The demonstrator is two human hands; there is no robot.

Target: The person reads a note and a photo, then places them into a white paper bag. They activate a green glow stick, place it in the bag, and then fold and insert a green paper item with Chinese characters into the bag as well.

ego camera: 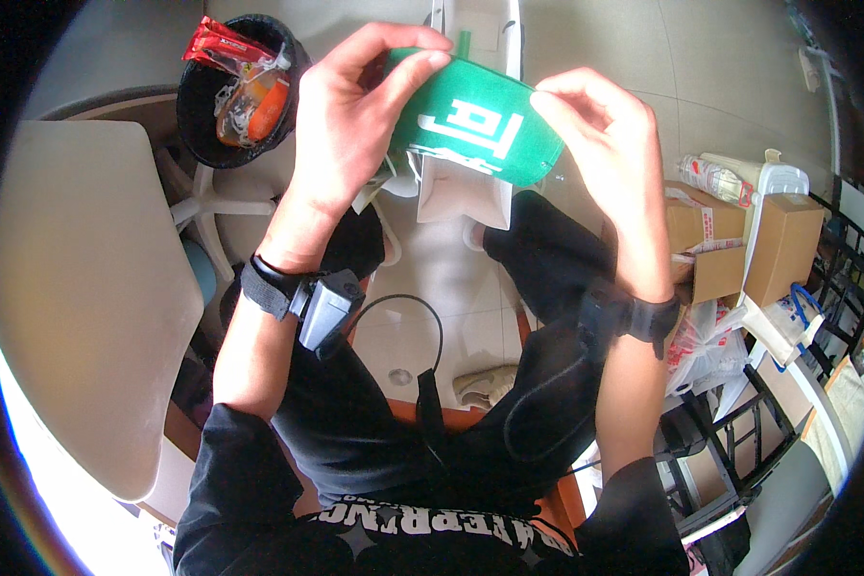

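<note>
A green piece that looks like felt or cloth (pixel 439 104), with white printed characters, is stretched between both hands. My left hand (pixel 353 115) pinches its upper left edge between thumb and fingers. At its upper right corner, the thumb and fingertips of my right hand (pixel 597 115) grip the edge. A narrow green strip (pixel 464 45) sticks up behind it. Beneath it, between my feet, stands an open white paper bag (pixel 464 194), partly covered by the green piece. What lies inside the bag is mostly hidden.
To the left are a round black bin (pixel 201 137) holding wrappers and a beige tabletop (pixel 93 288). On the right, cardboard boxes (pixel 785 245), a plastic bag (pixel 698 353) and black metal racks (pixel 756 432) crowd together. A shoe (pixel 486 385) rests on the floor under the seat.
</note>
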